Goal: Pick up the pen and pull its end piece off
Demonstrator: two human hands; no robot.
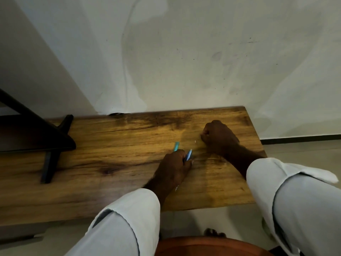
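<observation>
My left hand [175,166] rests on the wooden tabletop [118,145] and grips two thin objects: a teal stick [176,146] that pokes out past the knuckles and a blue pen-like piece [189,154] beside it. My right hand [218,138] lies further back and to the right on the same top, its fingers curled into a fist. What it holds, if anything, is hidden. A tiny pale speck [195,141] lies on the wood just left of that fist. Both forearms wear rolled-up white sleeves.
A dark monitor [27,137] on a black stand [48,167] occupies the table's left part. A stained white wall [184,61] rises right behind the table. The table's right end [258,145] meets pale floor. A reddish-brown round seat [208,246] shows at the bottom.
</observation>
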